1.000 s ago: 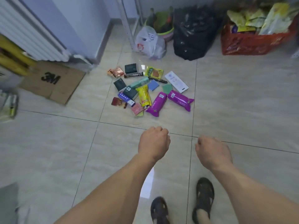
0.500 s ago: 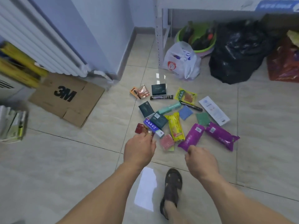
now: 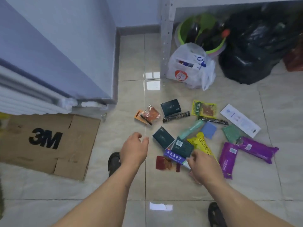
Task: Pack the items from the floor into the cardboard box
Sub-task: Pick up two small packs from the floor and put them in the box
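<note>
Glossy beige floor tiles run up to a pale blue wall, with a white radiator at the left. The flattened cardboard box, printed 3M, lies on the floor below the radiator. Well to the right of the box, past a black bin bag and a white plastic bag, the scattered items spread over the tiles: two purple packets, a yellow packet, a white flat pack, dark green small boxes and a blue carton. The left hand hovers between the box and the items, fingers loosely curled, holding nothing. The right hand hangs over the blue carton's end; whether it grips anything I cannot tell.
</note>
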